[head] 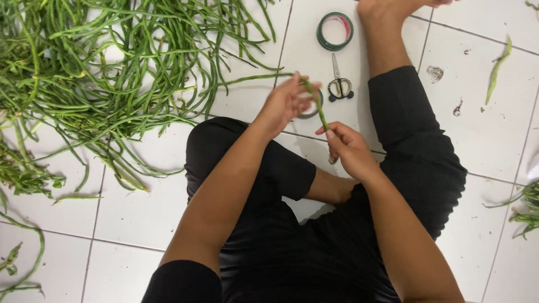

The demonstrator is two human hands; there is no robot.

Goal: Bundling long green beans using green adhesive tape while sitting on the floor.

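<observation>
White tiled floor (477, 140), grey grout lines; person seated cross-legged in black clothing, seen from above.

Risks (judged, not seen): the long bean (314, 98) is pinched at two close points, so the short span btwn them could snap or kink if the hands pull apart or twist unevenly. Its far end trails left towards the bean pile (112, 73); a tug could snag it there and drag other pods w/ it. The scissors (339, 87) lie just beyond the hands, points away; a blind reach fwd could knock them or the tape roll (335, 31).

Bean vs. hands: the pod runs from the pile rightwards to the left hand (286, 104), bends at its fingertips, then drops diagonally down to the right hand (348, 148). Left hand: fingers curled, tips closed on the pod at the bend. Right hand: loosely fisted, thumb and forefinger closed on the pod's lower end; a short stub shows below the fingers. Both hands are held above the lap, near each other but apart.

Also shown: a second, darker ring partly hidden behind the left hand, kind unclear; a stray pod (497, 70) at upper right; more greens (528, 205) at right edge; bare foot (387, 11) at top.
</observation>
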